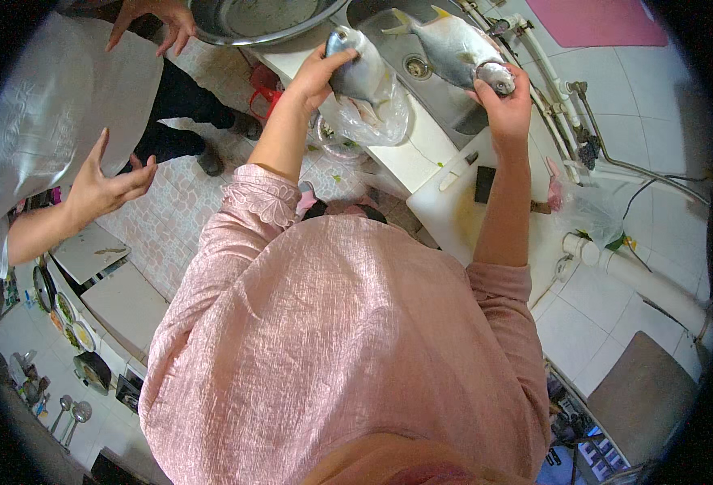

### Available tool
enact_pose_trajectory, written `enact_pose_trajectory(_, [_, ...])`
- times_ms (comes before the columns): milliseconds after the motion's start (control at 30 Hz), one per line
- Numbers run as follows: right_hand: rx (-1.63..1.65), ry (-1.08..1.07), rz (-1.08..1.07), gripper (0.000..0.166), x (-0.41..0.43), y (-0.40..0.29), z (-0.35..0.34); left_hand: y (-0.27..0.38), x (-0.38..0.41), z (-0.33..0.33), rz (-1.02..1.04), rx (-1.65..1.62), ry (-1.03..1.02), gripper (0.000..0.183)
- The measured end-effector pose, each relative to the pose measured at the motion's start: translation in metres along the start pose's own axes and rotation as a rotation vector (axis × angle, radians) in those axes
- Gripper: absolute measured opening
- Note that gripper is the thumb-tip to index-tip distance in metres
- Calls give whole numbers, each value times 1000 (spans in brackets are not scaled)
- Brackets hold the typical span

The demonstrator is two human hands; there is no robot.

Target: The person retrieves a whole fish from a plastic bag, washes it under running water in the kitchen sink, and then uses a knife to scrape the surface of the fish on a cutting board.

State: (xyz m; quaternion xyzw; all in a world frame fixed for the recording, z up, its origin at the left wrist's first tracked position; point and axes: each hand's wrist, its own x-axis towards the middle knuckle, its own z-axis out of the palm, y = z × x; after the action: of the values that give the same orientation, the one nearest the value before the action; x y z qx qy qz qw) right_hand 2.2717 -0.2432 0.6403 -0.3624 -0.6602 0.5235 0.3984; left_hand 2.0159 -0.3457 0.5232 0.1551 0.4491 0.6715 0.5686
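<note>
My left hand (317,79) grips a silver pomfret-like fish (363,71) near its head, with the thumb across it. This fish's lower end is over a clear plastic bag (392,124), in which something pale pink shows. In my right hand (510,106) is the head end of a second silver fish (450,48) with yellowish fins. A dark gap shows behind its head, at the gill. Its tail points to the far left, above the stainless steel sink (386,39).
A white cutting board (444,194) bears a dark-bladed cleaver (485,183), partly behind my right forearm. A large metal basin (229,36) stands left of the sink. Pipes (550,79) run along the tiled wall. At left, another person (65,103) stands with both hands raised and spread.
</note>
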Motion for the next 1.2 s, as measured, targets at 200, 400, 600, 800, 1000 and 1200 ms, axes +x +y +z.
enact_pose_trajectory(200, [48, 14, 47, 38, -10, 3, 3, -40, 21, -17, -174, 34, 59, 33])
enact_pose_trajectory(400, [100, 17, 136, 40, -13, 7, 6, -59, 25, -5, -156, 345, 91, 49])
enact_pose_trajectory(600, [122, 39, 85, 39, -9, 6, 9, -68, 37, -4, -92, 646, 128, 67])
enact_pose_trajectory(800, [-82, 42, -119, 36, -5, 15, 3, -62, 35, -6, 91, 895, 127, 51])
enact_pose_trajectory(1000, [-223, -6, -225, 35, 7, 8, 2, -41, 36, 11, -18, 1485, 310, 39])
enact_pose_trajectory(1200, [-359, -95, -351, 26, 13, -21, 11, 37, -16, 80, 899, 1412, 408, 46])
